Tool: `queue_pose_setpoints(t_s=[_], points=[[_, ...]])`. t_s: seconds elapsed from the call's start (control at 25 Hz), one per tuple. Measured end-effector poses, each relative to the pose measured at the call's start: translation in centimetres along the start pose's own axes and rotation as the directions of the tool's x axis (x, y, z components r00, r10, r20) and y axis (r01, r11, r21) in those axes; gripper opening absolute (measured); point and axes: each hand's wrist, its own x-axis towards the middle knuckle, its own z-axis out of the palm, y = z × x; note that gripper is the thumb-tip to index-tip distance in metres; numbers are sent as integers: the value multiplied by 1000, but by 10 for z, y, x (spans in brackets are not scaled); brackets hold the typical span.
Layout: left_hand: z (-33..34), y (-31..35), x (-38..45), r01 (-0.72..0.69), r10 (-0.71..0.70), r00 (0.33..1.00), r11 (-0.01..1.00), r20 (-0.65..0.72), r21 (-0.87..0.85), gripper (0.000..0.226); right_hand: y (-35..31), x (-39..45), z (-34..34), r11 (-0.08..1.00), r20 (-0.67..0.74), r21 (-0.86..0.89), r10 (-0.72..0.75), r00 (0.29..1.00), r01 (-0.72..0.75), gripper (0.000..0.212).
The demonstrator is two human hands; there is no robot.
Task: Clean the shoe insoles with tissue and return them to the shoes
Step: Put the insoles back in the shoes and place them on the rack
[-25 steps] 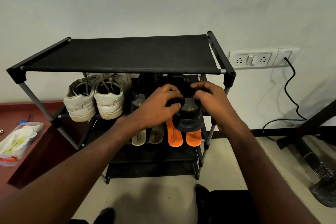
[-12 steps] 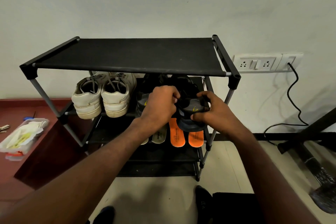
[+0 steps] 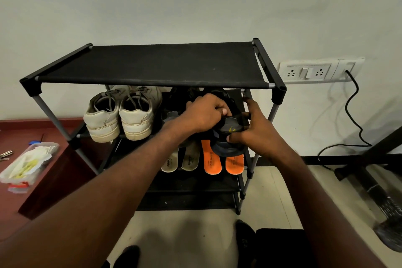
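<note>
A black shoe point(image 3: 228, 137) with a yellow heel mark sits at the right of the rack's middle shelf, heel toward me. My left hand point(image 3: 204, 113) grips its collar from the left, fingers curled inside the opening. My right hand point(image 3: 253, 130) holds its heel from the right, thumb under the heel. A second dark shoe point(image 3: 174, 113) stands just left, mostly hidden by my left hand. On the shelf below lie two beige insoles point(image 3: 182, 160) and two orange insoles point(image 3: 221, 162).
A pair of white sneakers point(image 3: 121, 115) fills the left of the middle shelf. The black rack's top shelf point(image 3: 152, 65) is bare. A tissue tub point(image 3: 26, 163) lies on a red ledge at left. A wall socket point(image 3: 309, 72) and black cable hang at right.
Both hands have shifted further onto the black shoe, the left hand curling into its opening. The camera has tilted so the rack sits lower in view.
</note>
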Motion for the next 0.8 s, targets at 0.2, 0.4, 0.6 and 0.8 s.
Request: queue_pose_setpoints(t_s=[0.2,0.4,0.6,0.8], points=[[-7,-9,-38,-198,128,955,946,-267,-256,25,6,2,3,988,-14,-146,-49,999,46,76],[7,-53,-103,-185,167,671,981,-722,55,28,-7,0,23,995,-257,-97,-28,966,4,50],[14,-80,-98,32,-116,835,986,-537,-163,77,-15,7,59,982,-333,-191,-61,941,-3,51],[23,-86,-78,-35,-82,778,984,-623,-173,62,-13,22,77,992,-378,-127,-32,925,-17,51]])
